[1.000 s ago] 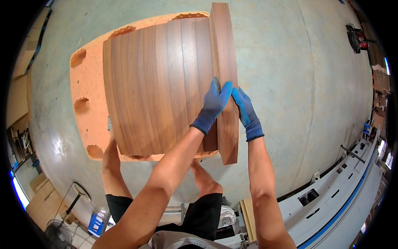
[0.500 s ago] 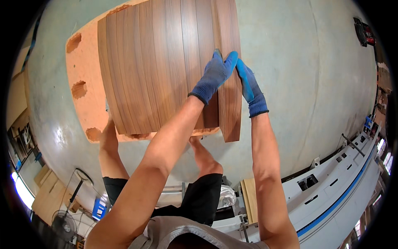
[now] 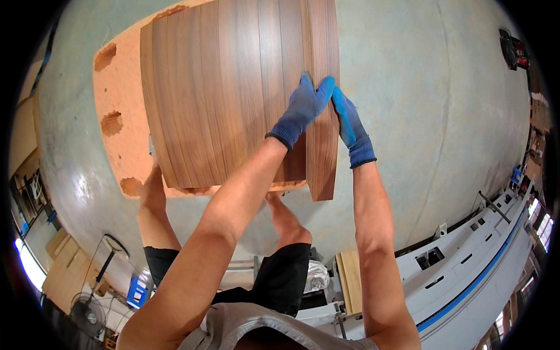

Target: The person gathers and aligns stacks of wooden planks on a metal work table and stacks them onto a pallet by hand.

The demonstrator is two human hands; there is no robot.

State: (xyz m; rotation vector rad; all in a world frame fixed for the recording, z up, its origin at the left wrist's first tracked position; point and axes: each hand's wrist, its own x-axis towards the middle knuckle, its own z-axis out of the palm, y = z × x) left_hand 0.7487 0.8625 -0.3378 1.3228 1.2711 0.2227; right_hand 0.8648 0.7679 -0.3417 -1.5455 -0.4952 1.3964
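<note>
A long brown wood-grain board point(image 3: 322, 157) lies along the right side of several matching boards point(image 3: 233, 87), its near end sticking out past theirs. My left hand point(image 3: 300, 108), in a blue work glove, is closed over this board, fingers at its left side and thumb across the top. Against the board's right edge presses my gloved right hand point(image 3: 352, 125), fingers together and pointing away from me; its thumb is hidden. A dark shadowed strip shows between the board and the others at the near end. Under the boards is an orange pallet point(image 3: 116, 87) with rough-edged holes.
Grey floor point(image 3: 396, 87) surrounds the pallet. A long light-grey machine with a blue stripe point(image 3: 466, 262) runs along the lower right, near pale wood strips point(image 3: 350, 280). A fan point(image 3: 87, 315) and a blue crate point(image 3: 137, 291) stand lower left. My legs are beside the pallet's near edge.
The near end of the board has swung slightly left, closer to the other boards. Both hands keep their places on it, and the view has shifted a little.
</note>
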